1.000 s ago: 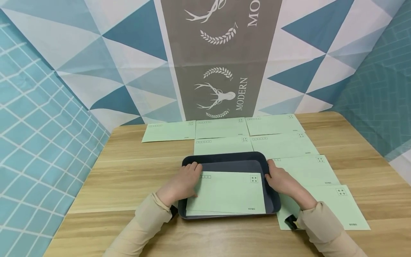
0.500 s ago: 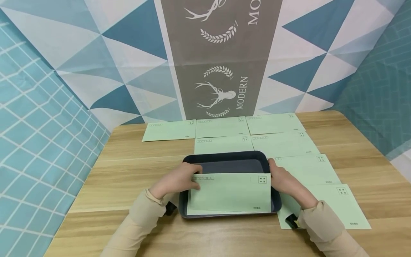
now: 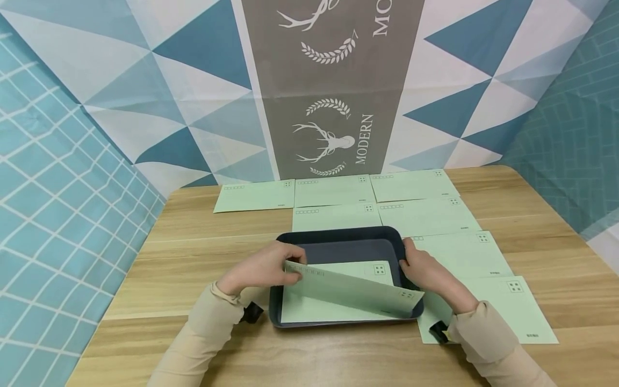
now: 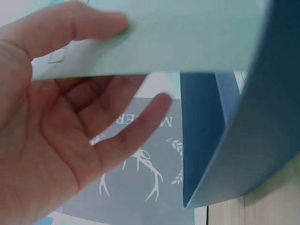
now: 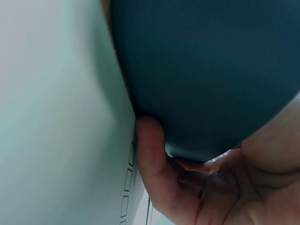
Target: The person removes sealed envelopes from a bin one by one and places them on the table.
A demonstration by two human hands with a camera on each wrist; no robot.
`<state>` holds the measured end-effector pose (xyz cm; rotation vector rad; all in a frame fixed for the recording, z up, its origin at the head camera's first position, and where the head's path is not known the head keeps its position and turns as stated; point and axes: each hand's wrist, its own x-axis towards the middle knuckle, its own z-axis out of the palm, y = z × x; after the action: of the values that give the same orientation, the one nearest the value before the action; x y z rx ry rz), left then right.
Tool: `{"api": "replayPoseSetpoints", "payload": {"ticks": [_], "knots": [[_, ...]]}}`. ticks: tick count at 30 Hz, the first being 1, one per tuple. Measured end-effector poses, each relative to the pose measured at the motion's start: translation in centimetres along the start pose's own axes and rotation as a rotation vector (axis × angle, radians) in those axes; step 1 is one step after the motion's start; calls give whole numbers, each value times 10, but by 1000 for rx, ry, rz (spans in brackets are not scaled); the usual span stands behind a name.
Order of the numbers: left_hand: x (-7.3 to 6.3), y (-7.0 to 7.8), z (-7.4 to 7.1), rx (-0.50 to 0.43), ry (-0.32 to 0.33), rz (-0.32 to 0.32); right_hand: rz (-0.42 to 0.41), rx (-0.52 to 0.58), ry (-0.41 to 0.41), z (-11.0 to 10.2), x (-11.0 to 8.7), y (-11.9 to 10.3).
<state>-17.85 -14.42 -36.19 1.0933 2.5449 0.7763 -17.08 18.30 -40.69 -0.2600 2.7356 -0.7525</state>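
Observation:
A pale green envelope (image 3: 353, 290) is pinched at its left end by my left hand (image 3: 268, 267), lifted and tilted over the dark tray (image 3: 350, 250). In the left wrist view my thumb lies on one face of the envelope (image 4: 187, 44), and the tray wall (image 4: 253, 136) rises beside it. Beneath it, another green envelope (image 3: 314, 310) lies flat in the tray; whether more lie below it I cannot tell. My right hand (image 3: 429, 273) grips the tray's right rim. In the right wrist view a finger curls against the tray's outer side (image 5: 206, 75), beside a printed envelope (image 5: 61, 122).
Several green envelopes lie on the wooden table (image 3: 193, 258) behind and right of the tray, from the back-left envelope (image 3: 255, 196) round to the near-right envelope (image 3: 512, 314). A patterned cloth (image 3: 333, 80) hangs behind the table.
The left hand has taken hold of the top envelope, lifted it from the tray and drawn slightly left; the envelope now tilts, uncovering the one below. The right hand stays on the rim.

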Motion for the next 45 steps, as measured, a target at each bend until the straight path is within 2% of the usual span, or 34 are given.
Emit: {"api": "replayPoseSetpoints", "payload": {"ticks": [8,16,21,24,28,36,41,45], "knots": [[-1,4,-3,-95,135,60,17,-4,7,2,1,2],[-3,6,-6,-128,212,112,7,-1,14,2,1,2],[-4,5,-6,-210,267,85,-3,-9,12,1,0,1],[-4,6,-7,-298,300,71,-1,-12,9,0,-1,0],[-5,6,-8,-371,325,50,0,-1,3,-1,-1,0],[-7,8,-11,-401,357,42,-12,2,4,0,0,1],[-7,8,-12,-399,432,8,-6,24,-1,0,-2,1],[-7,7,-14,-431,494,-14,-72,55,13,-1,-4,1]]}}
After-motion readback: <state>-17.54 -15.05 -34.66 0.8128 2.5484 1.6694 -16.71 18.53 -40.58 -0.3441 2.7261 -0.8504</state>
